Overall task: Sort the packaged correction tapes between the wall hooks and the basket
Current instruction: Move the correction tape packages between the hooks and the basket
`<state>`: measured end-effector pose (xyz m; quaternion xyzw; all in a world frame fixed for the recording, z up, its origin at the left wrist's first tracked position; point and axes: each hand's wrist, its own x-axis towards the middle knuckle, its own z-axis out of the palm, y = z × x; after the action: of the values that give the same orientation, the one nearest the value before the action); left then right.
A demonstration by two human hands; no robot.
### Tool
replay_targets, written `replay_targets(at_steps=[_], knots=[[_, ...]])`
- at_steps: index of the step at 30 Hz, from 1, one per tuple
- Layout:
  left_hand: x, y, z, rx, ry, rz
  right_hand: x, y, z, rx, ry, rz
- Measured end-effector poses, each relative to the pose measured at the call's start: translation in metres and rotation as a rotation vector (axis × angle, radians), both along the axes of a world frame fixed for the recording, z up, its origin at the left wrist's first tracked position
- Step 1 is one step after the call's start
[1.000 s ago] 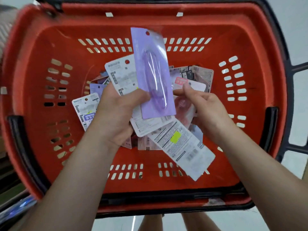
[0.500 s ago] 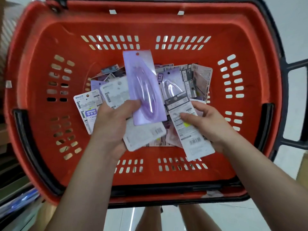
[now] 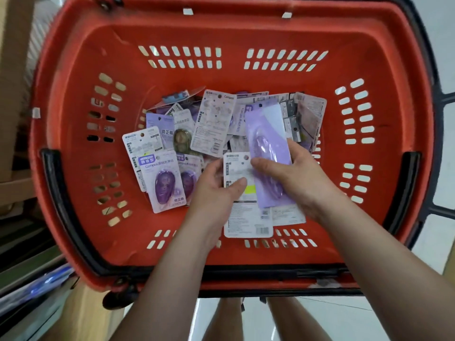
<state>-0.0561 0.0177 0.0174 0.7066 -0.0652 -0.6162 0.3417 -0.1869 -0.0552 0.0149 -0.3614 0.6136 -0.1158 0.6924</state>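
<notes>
Basket (image 3: 73, 70) red; right hand (image 3: 300, 183) grips long lilac blister pack (image 3: 268, 143), left hand (image 3: 214, 190) pinches white card-back pack (image 3: 236, 166)

I see a pale, shiny floor (image 3: 349, 326) down below and off to the right. On the left is a brown cardboard box (image 3: 11, 70). Lower down is a dark shelf (image 3: 27, 244) with something blue (image 3: 41, 286), too blurry to tell.

Bright even light, wide-angle bowing at edges, slight motion blur throughout.
</notes>
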Motion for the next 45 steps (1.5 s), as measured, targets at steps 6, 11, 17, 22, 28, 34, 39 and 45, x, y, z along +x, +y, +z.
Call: replay_targets(at_steps=[6,11,17,22,28,34,39,45], knots=[[0.015,0.001,-0.008,0.008,-0.148,-0.17,0.003,0.009,-0.017,0.045,-0.036,-0.073],[0.018,-0.014,-0.011,0.059,0.087,-0.031,0.008,0.01,-0.022,0.117,-0.13,-0.061],[0.005,-0.029,-0.02,0.068,-0.035,-0.247,-0.001,0.016,-0.032,0.162,0.004,-0.081],[0.027,-0.056,-0.054,-0.042,-0.631,-0.349,0.004,0.007,-0.036,0.066,0.102,-0.139],[0.039,-0.079,-0.078,0.066,-0.98,-0.851,-0.011,-0.011,-0.025,-0.123,0.171,-0.032],[0.057,-0.05,-0.003,-0.012,-0.385,-0.236,-0.015,-0.016,-0.002,-0.157,0.163,-0.106],[0.035,-0.014,0.06,0.012,0.047,-0.144,-0.008,-0.019,0.047,-0.194,0.067,-0.1],[0.025,-0.014,0.109,-0.064,-0.006,-0.135,-0.004,-0.018,0.099,-0.138,0.009,-0.043]])
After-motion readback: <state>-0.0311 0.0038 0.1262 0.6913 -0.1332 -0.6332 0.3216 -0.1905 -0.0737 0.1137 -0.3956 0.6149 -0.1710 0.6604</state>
